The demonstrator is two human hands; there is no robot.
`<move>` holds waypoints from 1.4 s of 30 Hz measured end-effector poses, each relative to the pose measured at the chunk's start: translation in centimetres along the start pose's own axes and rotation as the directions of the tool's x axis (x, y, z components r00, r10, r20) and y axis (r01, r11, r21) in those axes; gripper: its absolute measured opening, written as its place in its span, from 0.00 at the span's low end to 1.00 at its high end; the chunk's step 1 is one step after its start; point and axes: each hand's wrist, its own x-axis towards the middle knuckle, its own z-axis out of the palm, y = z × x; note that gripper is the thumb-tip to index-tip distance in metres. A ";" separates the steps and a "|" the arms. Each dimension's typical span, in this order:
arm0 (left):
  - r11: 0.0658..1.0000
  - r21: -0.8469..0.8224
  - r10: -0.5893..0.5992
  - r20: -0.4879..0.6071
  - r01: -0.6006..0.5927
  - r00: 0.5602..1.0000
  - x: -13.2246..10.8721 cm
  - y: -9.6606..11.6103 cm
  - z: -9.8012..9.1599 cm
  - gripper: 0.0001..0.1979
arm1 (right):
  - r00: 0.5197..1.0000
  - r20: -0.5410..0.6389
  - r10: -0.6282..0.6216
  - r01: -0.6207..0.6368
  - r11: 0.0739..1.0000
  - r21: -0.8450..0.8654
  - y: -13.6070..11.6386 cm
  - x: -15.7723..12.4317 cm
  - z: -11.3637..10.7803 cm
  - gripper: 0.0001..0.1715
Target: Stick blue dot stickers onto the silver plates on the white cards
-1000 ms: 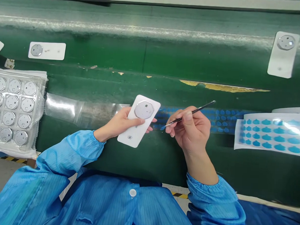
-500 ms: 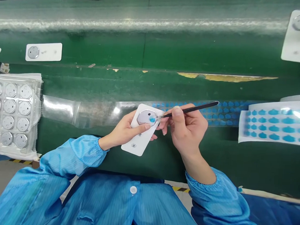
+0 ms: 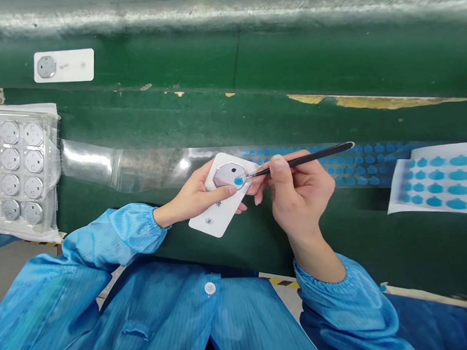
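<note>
In my left hand (image 3: 196, 196) is a white rectangular plate (image 3: 212, 218), held tilted with the thumb across its face. A silvery octagonal disc (image 3: 226, 174) sits at the plate's upper end. On the disc's right part lies a small blue sticker (image 3: 238, 181). My right hand (image 3: 300, 193) pinches black tweezers (image 3: 309, 156), whose tips meet the sticker's edge. Whether the tips still grip the sticker, I cannot tell. Beneath both hands runs a clear film strip (image 3: 152, 169), with rows of blue stickers (image 3: 368, 160) on its right part.
A clear plastic tray (image 3: 49, 187) of silvery discs stands at the left. Another white plate with a disc (image 3: 73, 66) lies at the back left. A white sheet with blue stickers (image 3: 436, 188) is at the right. The green table's ledge (image 3: 376, 102) is chipped.
My view has shifted slightly, so the back-right plate has left the picture. The tweezers stay at the blue sticker, and the sticker shows a little more plainly on the disc.
</note>
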 end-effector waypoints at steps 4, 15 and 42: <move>1.000 0.016 0.005 0.002 -0.005 1.000 0.0 -0.1 0.0 0.26 | 1.000 -0.003 -0.009 0.009 1.000 0.006 0.3 -0.1 -0.1 0.18; 1.000 0.013 0.023 0.025 -0.024 0.999 0.0 -0.1 0.0 0.25 | 0.999 -0.013 -0.033 0.033 0.999 0.000 0.0 0.0 0.2 0.17; 1.000 0.025 0.014 -0.012 -0.013 1.000 0.0 -0.4 0.1 0.27 | 0.998 -0.023 -0.055 0.055 0.998 -0.006 0.3 -0.2 0.2 0.17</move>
